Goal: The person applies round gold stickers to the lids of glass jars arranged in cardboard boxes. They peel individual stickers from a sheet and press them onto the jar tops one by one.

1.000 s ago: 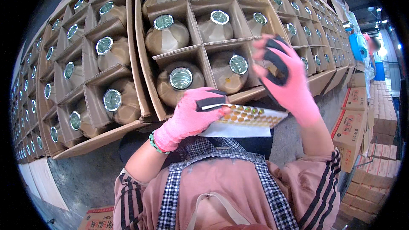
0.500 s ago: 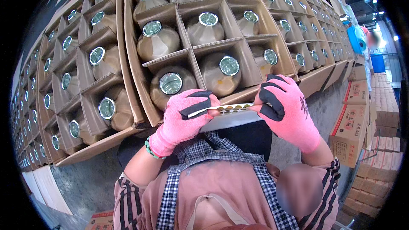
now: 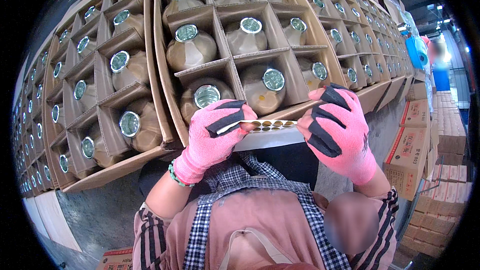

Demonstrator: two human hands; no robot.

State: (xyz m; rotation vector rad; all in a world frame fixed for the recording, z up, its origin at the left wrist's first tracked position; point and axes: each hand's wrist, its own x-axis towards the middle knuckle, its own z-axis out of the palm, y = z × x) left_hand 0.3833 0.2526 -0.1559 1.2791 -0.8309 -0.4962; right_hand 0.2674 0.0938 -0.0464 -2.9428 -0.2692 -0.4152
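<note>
Nearest is the checked apron, on the wearer's side of the sticker sheet. The sheet stretches between the hands, its long axis running left to right, dotted with round gold stickers. The left hand is clamped on its left end; the right hand has its fingertips closed on the right end, though whether a sticker is lifted there is too small to tell. Neither hand is clearly nearer to the sheet; both touch it. Just beyond the sheet lies the open carton, with a glass bottle directly past the sheet's middle. Farther beyond, bottles stand in rows between cardboard dividers.
</note>
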